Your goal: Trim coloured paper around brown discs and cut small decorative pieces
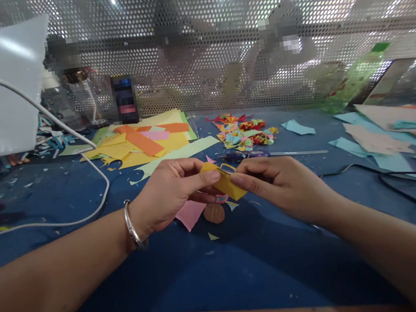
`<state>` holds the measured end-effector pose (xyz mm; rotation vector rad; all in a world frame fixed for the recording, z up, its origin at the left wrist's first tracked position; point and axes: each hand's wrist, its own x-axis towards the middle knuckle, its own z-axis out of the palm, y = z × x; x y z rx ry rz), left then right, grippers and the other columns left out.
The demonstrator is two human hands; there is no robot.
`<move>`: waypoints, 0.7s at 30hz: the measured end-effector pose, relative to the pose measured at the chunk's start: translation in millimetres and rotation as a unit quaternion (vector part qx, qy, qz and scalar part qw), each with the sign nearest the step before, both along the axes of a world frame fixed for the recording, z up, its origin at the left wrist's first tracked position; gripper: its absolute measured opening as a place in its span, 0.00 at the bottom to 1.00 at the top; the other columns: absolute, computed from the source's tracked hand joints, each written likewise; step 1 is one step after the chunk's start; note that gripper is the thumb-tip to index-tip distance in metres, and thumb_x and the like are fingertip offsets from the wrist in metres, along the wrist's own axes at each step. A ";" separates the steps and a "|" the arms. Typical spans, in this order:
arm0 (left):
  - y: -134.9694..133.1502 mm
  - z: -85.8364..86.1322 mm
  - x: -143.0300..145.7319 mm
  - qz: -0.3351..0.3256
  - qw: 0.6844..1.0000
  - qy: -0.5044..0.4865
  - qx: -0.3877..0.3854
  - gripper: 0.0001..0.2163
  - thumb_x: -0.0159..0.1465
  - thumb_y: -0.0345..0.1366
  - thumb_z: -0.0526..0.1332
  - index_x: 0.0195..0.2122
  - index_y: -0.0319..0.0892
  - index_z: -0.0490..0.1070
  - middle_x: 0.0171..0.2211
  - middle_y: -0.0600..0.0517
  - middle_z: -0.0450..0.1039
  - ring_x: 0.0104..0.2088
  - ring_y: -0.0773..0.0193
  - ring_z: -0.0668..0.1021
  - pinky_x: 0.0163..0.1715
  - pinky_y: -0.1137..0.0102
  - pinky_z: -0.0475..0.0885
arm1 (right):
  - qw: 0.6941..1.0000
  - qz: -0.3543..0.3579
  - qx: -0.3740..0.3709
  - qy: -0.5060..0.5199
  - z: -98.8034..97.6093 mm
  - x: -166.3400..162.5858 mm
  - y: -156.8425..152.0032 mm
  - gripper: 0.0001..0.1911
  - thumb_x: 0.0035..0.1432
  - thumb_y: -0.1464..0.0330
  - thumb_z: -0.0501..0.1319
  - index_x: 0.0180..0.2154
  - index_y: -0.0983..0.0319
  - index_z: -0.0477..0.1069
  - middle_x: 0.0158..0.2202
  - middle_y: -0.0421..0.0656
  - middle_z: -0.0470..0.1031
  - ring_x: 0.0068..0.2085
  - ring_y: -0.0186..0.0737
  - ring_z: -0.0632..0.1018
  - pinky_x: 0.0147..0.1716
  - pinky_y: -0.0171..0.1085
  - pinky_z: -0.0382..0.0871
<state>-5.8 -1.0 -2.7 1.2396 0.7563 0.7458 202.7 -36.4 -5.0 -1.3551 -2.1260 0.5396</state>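
Both hands meet over the middle of the table around a small piece of yellow paper (232, 188). My left hand (176, 189), with a silver bracelet at the wrist, pinches the paper's left side between thumb and fingers. At its right edge, the thumb and fingertips of my right hand (277, 179) are closed on the paper. A narrow curled strip and a thin dark line show along the paper's top; whether a small blade is there I cannot tell. Below lie pink paper (191, 215), a round brown disc (214, 213) and a green scrap (213, 236).
Yellow and orange sheets (143, 142) lie behind my left hand. Beyond the right are a colourful heap of paper pieces (249, 133) and a dark-handled tool (237, 157). Cables (106, 179) cross at left and right. A perforated metal screen (201, 84) stands behind, near a green bottle (362, 75).
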 end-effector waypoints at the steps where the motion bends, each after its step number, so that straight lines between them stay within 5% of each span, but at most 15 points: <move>1: 0.1 0.0 -0.2 -0.001 1.000 0.000 0.001 0.08 0.57 0.35 0.70 0.31 0.34 0.76 0.30 0.47 0.80 0.30 0.66 0.81 0.30 0.74 0.76 | 1.000 0.001 0.000 -0.001 0.1 -0.1 -0.1 0.22 0.67 0.54 0.52 0.26 0.60 0.67 0.23 0.38 0.64 0.25 0.34 0.65 0.24 0.34 0.58; 21: 2.6 -2.3 -1.2 -0.030 0.999 0.010 -0.002 0.07 0.59 0.35 0.69 0.31 0.35 0.76 0.31 0.47 0.80 0.31 0.66 0.81 0.29 0.76 0.76 | 1.000 0.012 0.006 -0.005 2.8 0.0 -0.8 0.21 0.67 0.56 0.53 0.25 0.61 0.67 0.22 0.37 0.63 0.25 0.33 0.65 0.24 0.33 0.59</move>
